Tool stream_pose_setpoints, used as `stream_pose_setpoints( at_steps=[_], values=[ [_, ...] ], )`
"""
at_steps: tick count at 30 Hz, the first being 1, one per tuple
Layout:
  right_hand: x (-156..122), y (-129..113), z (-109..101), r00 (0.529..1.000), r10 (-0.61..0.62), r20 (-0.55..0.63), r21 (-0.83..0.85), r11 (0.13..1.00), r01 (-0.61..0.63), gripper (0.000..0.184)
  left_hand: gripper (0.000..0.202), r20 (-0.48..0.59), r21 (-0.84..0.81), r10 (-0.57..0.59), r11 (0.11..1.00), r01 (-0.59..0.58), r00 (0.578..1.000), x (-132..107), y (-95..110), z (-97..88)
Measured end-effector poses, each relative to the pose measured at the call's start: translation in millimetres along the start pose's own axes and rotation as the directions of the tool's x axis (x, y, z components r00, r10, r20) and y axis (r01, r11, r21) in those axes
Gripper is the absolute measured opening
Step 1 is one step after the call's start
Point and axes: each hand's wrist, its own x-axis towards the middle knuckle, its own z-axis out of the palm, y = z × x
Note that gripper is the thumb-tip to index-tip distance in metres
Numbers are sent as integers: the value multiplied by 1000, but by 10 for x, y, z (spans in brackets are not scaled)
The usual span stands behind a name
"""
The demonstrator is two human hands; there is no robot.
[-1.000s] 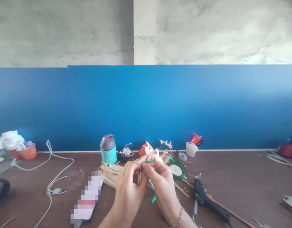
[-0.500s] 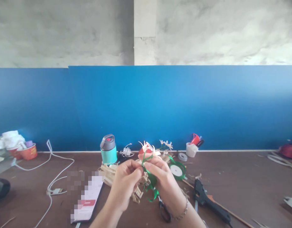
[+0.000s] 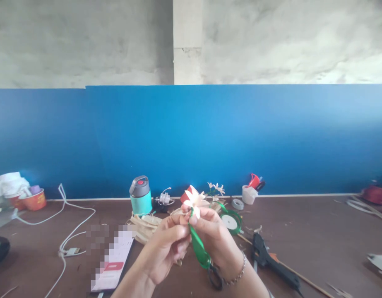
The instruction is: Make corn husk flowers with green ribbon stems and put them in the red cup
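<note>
A white handmade flower [image 3: 196, 201] with pointed petals stands up between my hands. My right hand [image 3: 215, 235] pinches it just below the petals. A green ribbon [image 3: 198, 245] hangs in a loose strip from that spot. My left hand [image 3: 166, 246] has its fingers closed on the ribbon's upper end, by the flower's base. The stem is mostly hidden behind the fingers. Below the right hand lie scissors [image 3: 215, 278] with black handles, partly covered. A green ribbon spool [image 3: 230, 222] with a white centre lies just beyond that hand.
Tan dried husk strips [image 3: 144, 227] lie behind my left hand. A glue gun [image 3: 271, 260] and a thin stick [image 3: 302, 281] are at the right. A phone [image 3: 114, 267], white cable [image 3: 65, 244] and teal flask [image 3: 141, 203] stand or lie leftward. More white flowers [image 3: 218, 188] are behind.
The flower in my hands has turned, so its open petals now face me. The ribbon, curled before, hangs straighter below. My left hand has moved slightly lower.
</note>
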Motion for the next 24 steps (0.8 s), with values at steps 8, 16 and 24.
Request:
stream_pose_setpoints(
  at_steps=[8, 16, 24],
  values=[
    [-21, 2, 42, 1000, 3, -29, 17, 1000, -2, 12, 14, -58, 425, 191, 893, -149, 980, -25, 41, 2],
    [14, 32, 57, 974, -128, -187, -165, 982, 97, 20, 13, -91, 716, 599, 594, -366, 795, 12, -154, 41],
    [-8, 30, 92, 961, -184, -207, -212, 967, 140, 20, 22, -134, 593, 517, 726, -350, 846, 7, -128, 90]
  ],
)
